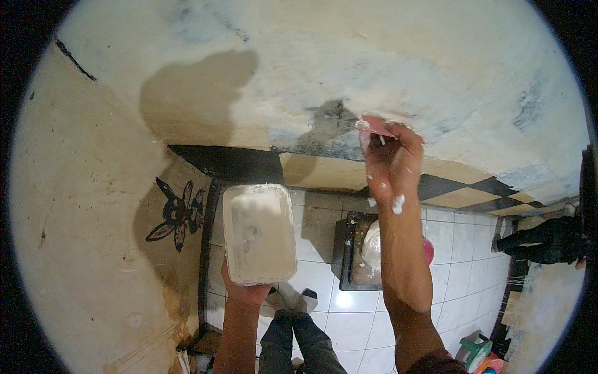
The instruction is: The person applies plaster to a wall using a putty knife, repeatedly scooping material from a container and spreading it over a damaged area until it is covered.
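Observation:
My left hand (246, 292) is closed on the near end of a pale rectangular plastic tub (291, 252), holding it up with its inside facing me. White paste (265, 206) lies toward the far end of that tub. Against the wall (299, 68), my right hand (398, 165) grips a flat pink scraper (377, 126), its fingers curled round it. White paste clings to the scraper's corner and to my right wrist. Around the scraper the wall is whitish and smeared, with bluish-grey patches.
Below my right forearm stands a small dark table (344, 255) bearing a white bundle (372, 244). A pink round object (428, 250) shows beside the forearm. Another person's dark-clothed legs (545, 240) are at the right. Green and orange items (478, 354) sit on the tiled floor (355, 327).

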Available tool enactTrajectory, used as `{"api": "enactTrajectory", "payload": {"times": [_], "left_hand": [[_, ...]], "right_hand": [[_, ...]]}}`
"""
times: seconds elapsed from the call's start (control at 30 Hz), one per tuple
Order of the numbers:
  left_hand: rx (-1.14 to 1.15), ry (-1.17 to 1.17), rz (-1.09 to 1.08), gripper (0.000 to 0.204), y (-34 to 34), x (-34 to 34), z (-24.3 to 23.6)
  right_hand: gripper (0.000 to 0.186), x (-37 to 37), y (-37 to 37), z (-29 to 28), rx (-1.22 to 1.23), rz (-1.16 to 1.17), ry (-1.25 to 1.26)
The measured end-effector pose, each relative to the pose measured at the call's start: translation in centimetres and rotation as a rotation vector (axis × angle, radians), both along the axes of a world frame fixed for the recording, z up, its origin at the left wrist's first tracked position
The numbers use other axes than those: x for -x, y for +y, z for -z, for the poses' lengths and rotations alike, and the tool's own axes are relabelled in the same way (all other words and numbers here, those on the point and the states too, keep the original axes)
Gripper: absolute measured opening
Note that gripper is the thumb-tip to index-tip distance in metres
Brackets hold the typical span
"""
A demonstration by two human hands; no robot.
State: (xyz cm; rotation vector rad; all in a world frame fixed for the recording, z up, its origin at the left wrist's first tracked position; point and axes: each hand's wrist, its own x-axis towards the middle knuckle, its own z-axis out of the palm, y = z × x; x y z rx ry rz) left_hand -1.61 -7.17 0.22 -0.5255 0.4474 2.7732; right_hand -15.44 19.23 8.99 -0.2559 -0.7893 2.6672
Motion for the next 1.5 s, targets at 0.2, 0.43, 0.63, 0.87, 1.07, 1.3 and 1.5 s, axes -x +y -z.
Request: {"api": "enactTrajectory", "payload": {"times": [0.2,0.43,0.63,0.87,1.07,1.3,1.5], "left_hand": [[-0.003,-0.022,-0.011,0.049,-0.1,0.3,0.3],[0.016,0.001,-0.002,0.06,-0.5,0.1,1.6],[-0.007,-0.009,0.02,0.061,0.0,0.1,1.6],[0.011,-0.019,0.02,0.062,0.3,0.4,1.0],[-0.004,-0.044,0.03,0.061,1.0,1.1,0.7],[0.055,0.008,0.023,0.054,0.5,0.9,1.7],[0.015,0.006,-0.04,0.051,-0.8,1.1,0.9]], "right_hand": [[0.031,-4.3,-0.7,1.9,-0.071,0.051,-0.144],[0.014,-4.0,3.6,21.2,-0.039,-0.154,-0.238],[0.01,1.6,6.9,16.7,0.001,0.149,-0.436],[0.015,-3.0,5.4,0.1,-0.055,0.153,-0.065],[0.026,-8.4,4.1,0.7,-0.375,0.349,-0.163],[0.008,-7.4,-1.3,14.5,-1.465,0.361,-0.358],[0.013,-1.2,-6.3,14.5,-1.563,0.587,-0.596]]}}
